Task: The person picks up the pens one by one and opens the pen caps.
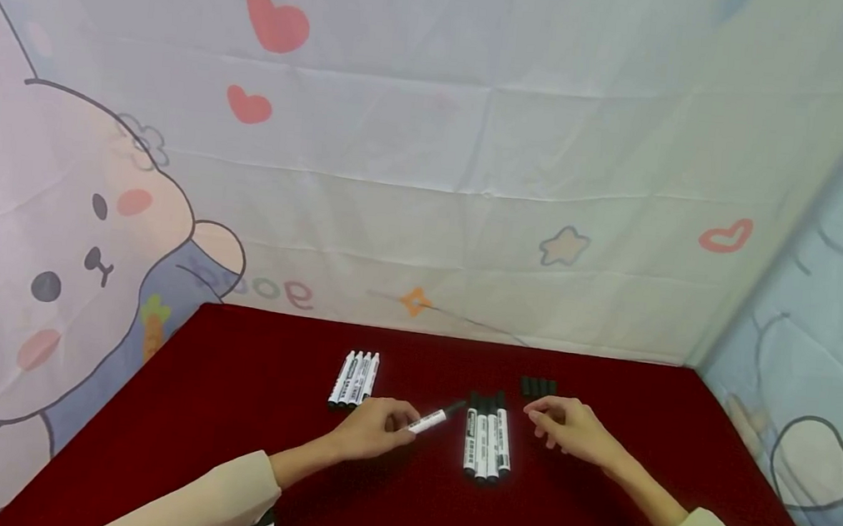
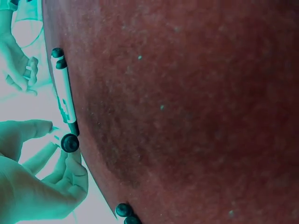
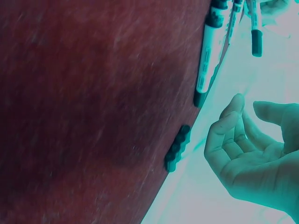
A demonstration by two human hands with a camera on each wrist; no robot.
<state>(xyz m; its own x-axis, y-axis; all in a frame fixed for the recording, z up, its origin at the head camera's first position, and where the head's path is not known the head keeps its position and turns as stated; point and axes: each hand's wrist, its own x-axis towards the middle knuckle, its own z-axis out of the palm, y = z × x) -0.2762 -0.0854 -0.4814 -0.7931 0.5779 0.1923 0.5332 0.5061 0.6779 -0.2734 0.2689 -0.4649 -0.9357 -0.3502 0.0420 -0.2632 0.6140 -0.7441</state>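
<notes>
My left hand [image 1: 375, 430] pinches a white marker [image 1: 428, 421] between thumb and fingers. Its black cap is on and points right, toward a row of several capped markers [image 1: 487, 444] lying side by side on the table. In the left wrist view the held marker's round black end [image 2: 70, 143] faces the camera. Right of the row, my right hand [image 1: 574, 429] hovers with loosely bent fingers and nothing in them; the right wrist view shows a gap between thumb and fingertips [image 3: 238, 100]. Several loose black caps [image 1: 538, 387] lie in a row just beyond it.
Several markers without caps [image 1: 354, 378] lie side by side behind my left hand, white tips pointing away. A dark red cloth [image 1: 253, 382] covers the table. Printed fabric walls [image 1: 478, 134] rise at its back and sides.
</notes>
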